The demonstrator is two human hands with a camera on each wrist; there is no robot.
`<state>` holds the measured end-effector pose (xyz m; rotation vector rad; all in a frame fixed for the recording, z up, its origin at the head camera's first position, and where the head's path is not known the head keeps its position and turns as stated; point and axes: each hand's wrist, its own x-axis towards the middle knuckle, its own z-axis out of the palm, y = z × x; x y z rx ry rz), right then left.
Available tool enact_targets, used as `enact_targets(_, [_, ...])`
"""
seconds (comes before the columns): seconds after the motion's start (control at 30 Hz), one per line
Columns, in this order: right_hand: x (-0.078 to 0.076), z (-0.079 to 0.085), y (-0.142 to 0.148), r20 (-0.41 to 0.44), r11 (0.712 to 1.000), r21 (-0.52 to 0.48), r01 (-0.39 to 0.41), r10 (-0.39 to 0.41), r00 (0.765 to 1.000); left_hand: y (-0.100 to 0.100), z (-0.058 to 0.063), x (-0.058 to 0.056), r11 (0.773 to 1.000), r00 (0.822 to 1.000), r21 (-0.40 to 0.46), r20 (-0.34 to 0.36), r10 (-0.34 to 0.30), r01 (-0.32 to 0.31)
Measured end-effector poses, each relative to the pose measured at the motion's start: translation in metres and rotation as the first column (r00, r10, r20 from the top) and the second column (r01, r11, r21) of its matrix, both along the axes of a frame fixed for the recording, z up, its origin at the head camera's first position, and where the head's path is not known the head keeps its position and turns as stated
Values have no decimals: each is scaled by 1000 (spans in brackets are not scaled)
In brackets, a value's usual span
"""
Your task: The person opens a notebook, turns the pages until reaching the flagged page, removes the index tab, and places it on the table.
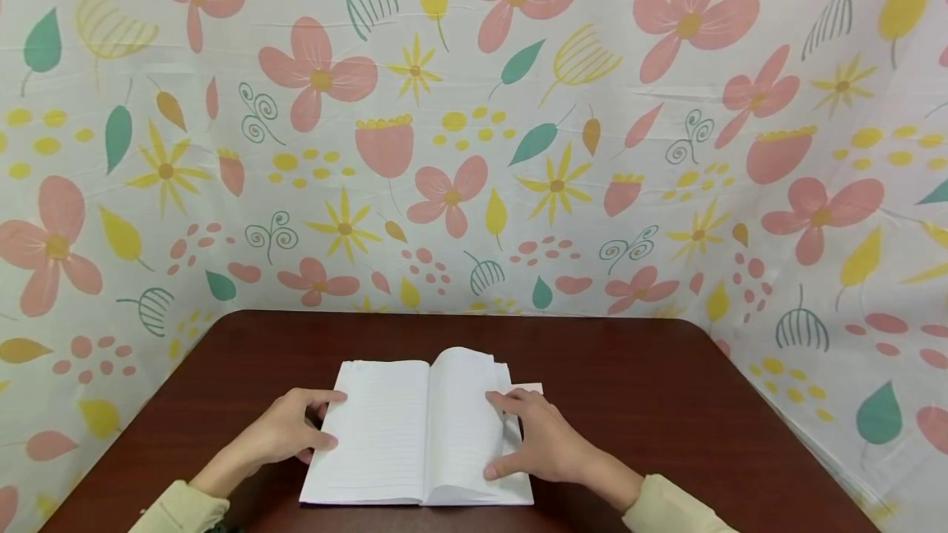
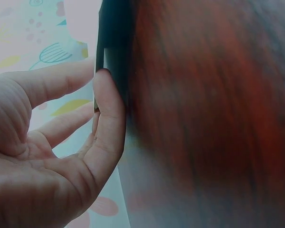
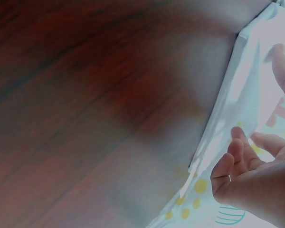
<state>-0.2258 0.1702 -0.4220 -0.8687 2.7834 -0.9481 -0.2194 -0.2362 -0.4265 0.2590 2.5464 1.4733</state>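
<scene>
An open notebook (image 1: 381, 434) with lined white pages lies on the dark table. My left hand (image 1: 285, 430) holds its left edge, with thumb and index finger over the page and other fingers curled at the underside. The left wrist view shows those fingers (image 2: 109, 109) bent round the edge. On the right half, a loose page (image 1: 462, 418) bows upward. My right hand (image 1: 551, 438) touches this page near its outer edge with spread thumb and index finger. In the right wrist view, the other fingers (image 3: 236, 152) are loosely bent beside the notebook.
The dark reddish-brown table (image 1: 629, 385) extends around the notebook. A small pale piece (image 1: 529, 387) sticks out past the notebook's right edge. Behind and beside the table hangs a floral curtain (image 1: 474, 138).
</scene>
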Motion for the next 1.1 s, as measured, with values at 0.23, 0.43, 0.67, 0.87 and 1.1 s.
enact_targets(0.23, [-5,3,-3,1,998,-41,-49,49,999,0,0,1,1000,1000,-6,1,2,-2])
enact_targets(0.43, [-11,-1,-10,70,992,-125,-32,41,997,-1,0,0,1000,1000,-6,6,0,0])
enact_targets(0.67, [-11,4,-32,188,971,-238,10,36,981,-1,0,0,1000,1000,-4,2,-4,4])
enact_targets(0.87, [-12,0,-49,202,964,-266,13,42,978,0,2,0,1000,1000,-6,-3,-7,7])
enact_targets(1.1, [-15,-6,-59,190,960,-280,5,50,981,0,2,0,1000,1000,1,-4,-20,20])
